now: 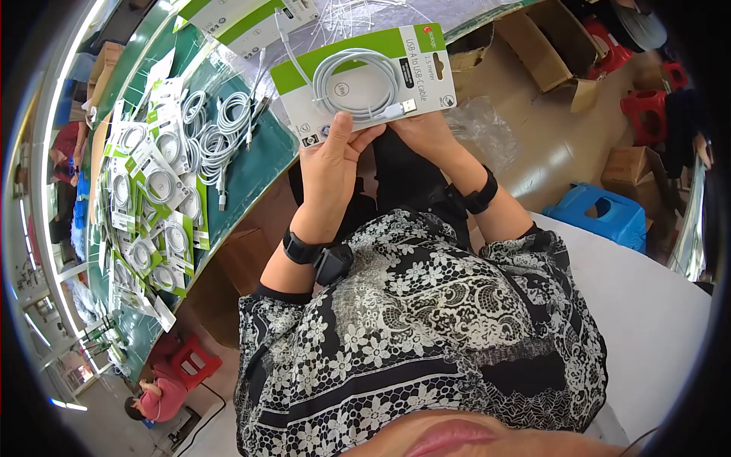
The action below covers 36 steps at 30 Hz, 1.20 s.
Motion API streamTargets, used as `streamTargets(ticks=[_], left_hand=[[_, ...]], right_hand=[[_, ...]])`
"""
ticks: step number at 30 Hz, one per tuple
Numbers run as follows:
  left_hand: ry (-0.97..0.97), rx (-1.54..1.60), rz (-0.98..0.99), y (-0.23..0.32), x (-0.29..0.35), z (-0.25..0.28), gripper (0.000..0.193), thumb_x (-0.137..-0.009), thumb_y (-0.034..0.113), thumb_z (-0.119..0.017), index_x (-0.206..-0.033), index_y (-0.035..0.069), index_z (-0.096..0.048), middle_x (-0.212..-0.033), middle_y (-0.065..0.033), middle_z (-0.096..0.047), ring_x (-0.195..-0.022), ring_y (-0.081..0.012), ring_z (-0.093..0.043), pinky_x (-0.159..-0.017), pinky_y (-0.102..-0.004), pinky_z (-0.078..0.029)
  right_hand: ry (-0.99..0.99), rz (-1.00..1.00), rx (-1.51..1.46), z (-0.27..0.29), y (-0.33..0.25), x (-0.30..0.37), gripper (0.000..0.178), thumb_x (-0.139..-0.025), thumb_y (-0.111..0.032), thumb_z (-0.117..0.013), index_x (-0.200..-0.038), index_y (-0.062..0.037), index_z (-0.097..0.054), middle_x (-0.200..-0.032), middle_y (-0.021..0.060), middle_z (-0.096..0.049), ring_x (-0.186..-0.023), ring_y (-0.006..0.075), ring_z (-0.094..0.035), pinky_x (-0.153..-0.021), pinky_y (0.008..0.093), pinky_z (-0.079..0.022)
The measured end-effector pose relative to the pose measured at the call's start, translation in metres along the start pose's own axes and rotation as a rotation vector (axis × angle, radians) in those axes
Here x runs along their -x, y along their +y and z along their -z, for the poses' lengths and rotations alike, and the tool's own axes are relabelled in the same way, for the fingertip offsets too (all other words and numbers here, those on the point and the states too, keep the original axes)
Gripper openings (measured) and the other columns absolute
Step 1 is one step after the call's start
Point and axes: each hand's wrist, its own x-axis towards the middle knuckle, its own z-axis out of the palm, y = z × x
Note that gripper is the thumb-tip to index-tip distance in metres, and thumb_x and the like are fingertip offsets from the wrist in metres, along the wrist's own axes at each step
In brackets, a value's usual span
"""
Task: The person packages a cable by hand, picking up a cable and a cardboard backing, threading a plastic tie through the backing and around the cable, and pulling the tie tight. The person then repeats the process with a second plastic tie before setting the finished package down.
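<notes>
Both my hands hold up one packaged cable (364, 82): a white card with a green band at the top and a coiled white cable under clear plastic. My left hand (329, 164) grips its lower left corner, thumb on the front. My right hand (426, 131) holds the lower right edge from behind, mostly hidden by the card. Each wrist wears a black band.
A green table (255, 171) at left carries a pile of loose coiled white cables (221, 129) and several packaged ones (152, 198). Cardboard boxes (548, 42), a blue plastic stool (601, 213) and red stools (647, 110) stand on the floor at right. Another person (156, 396) sits at lower left.
</notes>
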Motion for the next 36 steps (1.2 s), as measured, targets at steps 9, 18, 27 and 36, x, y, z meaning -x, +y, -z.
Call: streamTargets(ticks=[9, 18, 27, 36], left_hand=[[-0.053, 0.192, 0.065, 0.002, 0.004, -0.006, 0.033, -0.098, 0.019, -0.045, -0.125, 0.000, -0.043, -0.119, -0.0119, -0.056, -0.105, -0.0272, -0.060, -0.089, -0.0454, -0.053], [0.080, -0.006, -0.127, -0.001, -0.033, 0.026, 0.033, -0.098, 0.017, -0.044, -0.126, 0.000, -0.042, -0.120, -0.0122, -0.055, -0.107, -0.0275, -0.059, -0.093, -0.0463, -0.050], [-0.005, 0.114, -0.029, -0.001, -0.018, 0.009, 0.036, -0.098, 0.017, -0.044, -0.129, 0.000, -0.039, -0.125, -0.0137, -0.052, -0.112, -0.0296, -0.056, -0.097, -0.0476, -0.047], [0.012, 0.189, -0.091, -0.009, -0.017, 0.012, 0.035, -0.097, 0.012, -0.045, -0.130, 0.002, -0.038, -0.124, -0.0126, -0.053, -0.110, -0.0286, -0.057, -0.095, -0.0461, -0.049]], right_hand=[[0.098, 0.327, 0.200, -0.015, 0.026, 0.004, 0.028, -0.077, 0.005, -0.058, -0.104, 0.0000, -0.059, -0.103, 0.0162, -0.060, -0.092, 0.0352, -0.058, -0.080, 0.0393, -0.047], [-0.034, -0.574, -0.088, -0.003, -0.007, 0.002, 0.028, -0.074, 0.002, -0.068, -0.101, -0.0034, -0.059, -0.096, 0.0103, -0.058, -0.096, 0.0267, -0.057, -0.079, 0.0380, -0.047], [0.039, 0.482, 0.566, 0.014, -0.026, -0.027, 0.025, -0.066, -0.006, -0.074, -0.087, -0.0105, -0.061, -0.086, 0.0029, -0.056, -0.087, 0.0230, -0.054, -0.081, 0.0341, -0.038], [-0.122, 0.331, 0.578, 0.011, -0.037, -0.039, 0.015, -0.070, -0.008, -0.070, -0.077, -0.0088, -0.057, -0.079, 0.0035, -0.058, -0.084, 0.0221, -0.055, -0.081, 0.0342, -0.036]])
